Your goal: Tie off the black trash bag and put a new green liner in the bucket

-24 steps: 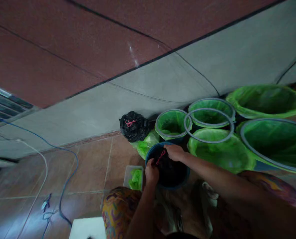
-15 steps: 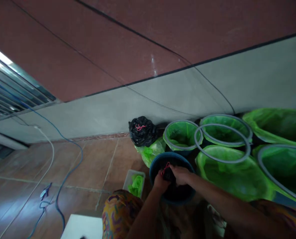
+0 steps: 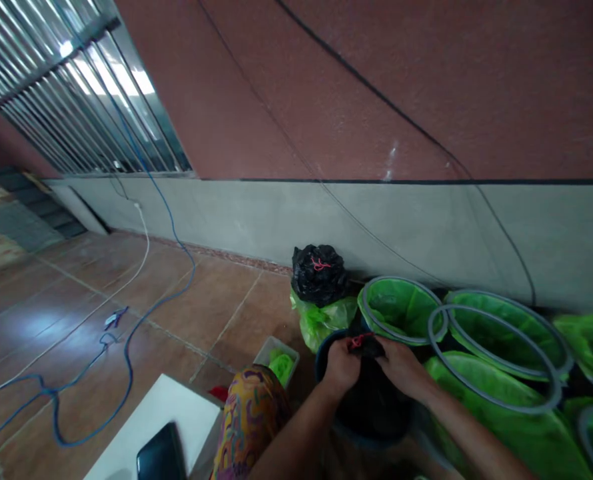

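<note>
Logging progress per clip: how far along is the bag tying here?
Done: one tied black bag sits by the wall, and several bins are lined green. In hand: left hand and right hand grip a black bag's neck with a red tie in the blue bucket. Left: whether the knot is finished is unclear.

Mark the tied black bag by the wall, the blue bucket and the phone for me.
tied black bag [image 3: 319,275], head view, middle of its bulge
blue bucket [image 3: 322,353], head view, left rim
phone [image 3: 160,459], head view, middle of its screen
</note>
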The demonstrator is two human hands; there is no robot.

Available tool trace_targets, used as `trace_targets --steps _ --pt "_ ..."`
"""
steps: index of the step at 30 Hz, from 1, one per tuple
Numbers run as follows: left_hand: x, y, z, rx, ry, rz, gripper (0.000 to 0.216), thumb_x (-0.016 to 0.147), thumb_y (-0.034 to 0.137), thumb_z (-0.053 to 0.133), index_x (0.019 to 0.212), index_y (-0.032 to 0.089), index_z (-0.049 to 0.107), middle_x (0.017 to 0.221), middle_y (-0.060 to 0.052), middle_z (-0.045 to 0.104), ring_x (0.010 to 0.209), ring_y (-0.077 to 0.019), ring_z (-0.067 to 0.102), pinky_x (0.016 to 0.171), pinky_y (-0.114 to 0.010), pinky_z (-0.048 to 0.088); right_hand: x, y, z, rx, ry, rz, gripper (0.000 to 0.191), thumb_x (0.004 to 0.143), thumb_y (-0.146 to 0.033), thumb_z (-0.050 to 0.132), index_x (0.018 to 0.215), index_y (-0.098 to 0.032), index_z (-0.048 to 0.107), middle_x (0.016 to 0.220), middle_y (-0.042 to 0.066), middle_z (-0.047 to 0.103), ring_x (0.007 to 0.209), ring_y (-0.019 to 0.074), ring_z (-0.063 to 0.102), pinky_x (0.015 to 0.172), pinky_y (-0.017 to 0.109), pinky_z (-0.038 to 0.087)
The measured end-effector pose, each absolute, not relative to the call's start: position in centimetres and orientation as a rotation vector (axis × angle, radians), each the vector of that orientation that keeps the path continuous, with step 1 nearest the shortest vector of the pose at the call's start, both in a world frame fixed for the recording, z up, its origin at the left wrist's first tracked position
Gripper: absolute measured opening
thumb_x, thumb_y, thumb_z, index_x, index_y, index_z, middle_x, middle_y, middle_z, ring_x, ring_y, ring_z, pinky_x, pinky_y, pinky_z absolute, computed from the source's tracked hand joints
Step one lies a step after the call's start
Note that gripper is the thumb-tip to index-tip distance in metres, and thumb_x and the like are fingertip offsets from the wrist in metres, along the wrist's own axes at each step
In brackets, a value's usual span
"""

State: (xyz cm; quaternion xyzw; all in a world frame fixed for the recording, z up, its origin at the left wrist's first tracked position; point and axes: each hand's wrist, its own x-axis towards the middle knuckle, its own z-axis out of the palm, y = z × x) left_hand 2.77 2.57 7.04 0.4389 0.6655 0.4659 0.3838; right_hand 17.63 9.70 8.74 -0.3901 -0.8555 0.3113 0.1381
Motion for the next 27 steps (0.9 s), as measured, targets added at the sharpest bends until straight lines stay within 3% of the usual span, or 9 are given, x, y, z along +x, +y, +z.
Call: trace_targets --steps 3,5,10,14,18,23,27 --pt "2.9 3.5 11.7 1.000 1.641 1.328 0.017 0.074 0.009 0.052 0.069 0.017 0.067 0.062 0.002 0.060 0.061 -0.0127 0.051 0.062 -0.024 0.042 17.7 10.2 12.5 -1.052 -2.333 0.934 0.038 0.088 -0.024 0.045 0.110 -0.019 0.075 0.104 0.009 0.080 0.101 0.0279 0.074 0.090 0.038 0.056" --pt "2.5 4.0 15.3 0.917 1.505 1.468 0.018 0.070 0.009 0.051 0.072 0.017 0.067 0.060 0.005 0.055 0.057 -0.0104 0.045 0.056 -0.022 0.036 16.9 10.6 15.6 -1.022 -2.267 0.906 0.038 0.086 -0.025 0.047 0.111 -0.020 0.075 0.101 0.007 0.080 0.100 0.0277 0.074 0.088 0.036 0.057" --pt "-1.4 4.4 24.1 0.830 1.384 1.700 0.016 0.066 0.011 0.053 0.074 0.017 0.065 0.057 0.007 0.052 0.052 -0.0080 0.041 0.053 -0.019 0.031 11.5 11.7 23.1 -0.857 -2.187 0.879 0.040 0.079 -0.018 0.050 0.109 -0.020 0.076 0.099 0.005 0.080 0.093 0.0246 0.074 0.087 0.032 0.055" --pt "-6.8 5.4 27.3 0.840 1.466 1.779 0.007 0.067 0.015 0.054 0.067 0.018 0.061 0.052 0.007 0.047 0.048 -0.0077 0.038 0.050 -0.019 0.029 5.4 12.9 25.9 -0.772 -2.162 0.914 0.036 0.083 -0.015 0.052 0.110 -0.017 0.076 0.100 0.007 0.080 0.091 0.0239 0.073 0.086 0.033 0.053" --pt "-12.7 7.0 25.9 0.849 1.688 1.779 0.006 0.068 0.019 0.056 0.063 0.018 0.060 0.051 0.006 0.049 0.048 -0.0087 0.041 0.050 -0.020 0.030 -0.4 13.8 24.6 -0.797 -2.166 0.920 0.028 0.085 -0.012 0.053 0.102 -0.013 0.076 0.098 0.009 0.079 0.092 0.0244 0.071 0.086 0.032 0.051" --pt "-18.2 7.6 20.7 0.963 2.007 1.585 0.015 0.075 0.019 0.054 0.067 0.016 0.067 0.052 0.004 0.053 0.050 -0.0105 0.046 0.051 -0.020 0.033 -6.1 14.9 19.0 -0.887 -2.106 1.108 0.022 0.087 -0.013 0.056 0.097 -0.011 0.076 0.095 0.010 0.078 0.089 0.0239 0.070 0.084 0.032 0.051" --pt "-21.1 8.4 15.7 1.039 2.269 1.311 0.023 0.083 0.020 0.053 0.083 0.015 0.075 0.066 -0.001 0.069 0.063 -0.0154 0.061 0.058 -0.022 0.043 -9.3 15.8 13.4 -0.974 -2.010 1.317 0.028 0.086 -0.008 0.056 0.106 -0.012 0.074 0.101 0.006 0.078 0.096 0.0213 0.071 0.090 0.031 0.052"
